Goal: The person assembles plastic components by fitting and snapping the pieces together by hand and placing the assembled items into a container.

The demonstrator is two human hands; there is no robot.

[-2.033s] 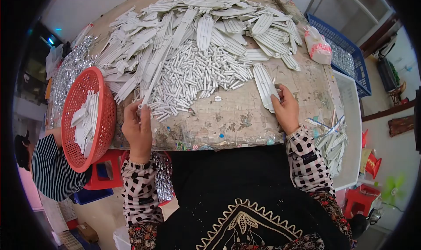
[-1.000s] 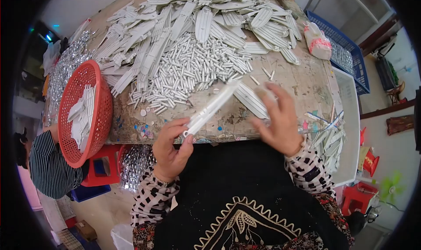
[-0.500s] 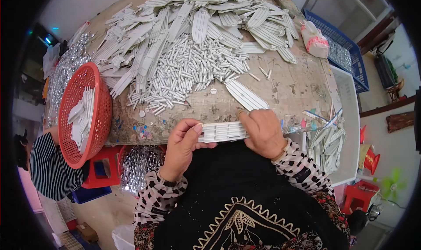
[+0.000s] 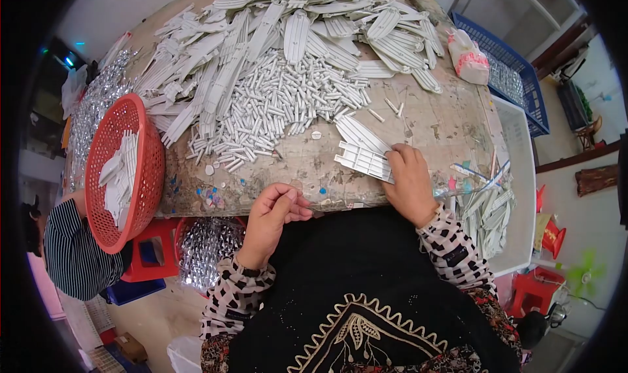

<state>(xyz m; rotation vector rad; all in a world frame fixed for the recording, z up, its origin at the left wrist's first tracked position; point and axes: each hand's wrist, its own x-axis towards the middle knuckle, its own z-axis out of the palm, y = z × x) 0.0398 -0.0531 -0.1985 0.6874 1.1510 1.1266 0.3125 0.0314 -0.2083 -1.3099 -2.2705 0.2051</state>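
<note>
At its right end, my right hand (image 4: 410, 183) grips a white plastic slatted piece (image 4: 363, 161) with raised ribs and open gaps. This piece overlaps a tapered white ribbed panel (image 4: 356, 132) on the worktable; whether it rests on it I cannot tell. My left hand (image 4: 271, 215) is at the table's front edge, thumb against loosely curled fingers, with nothing visible in it. Beyond both hands lie a heap of small white rods (image 4: 288, 101) and a large pile of long white ribbed panels (image 4: 252, 43).
A red basket (image 4: 159, 157) with white pieces stands at the left table edge, a person in a striped sleeve (image 4: 78, 252) beside it. To the right are a white bin (image 4: 523, 196) of slats and a blue crate (image 4: 540, 95). Silvery pieces (image 4: 212, 245) fill a basket below.
My right hand has carried the slatted piece forward, from the table's front edge onto the tapered panel. My left hand has let go of it and stays near the edge.
</note>
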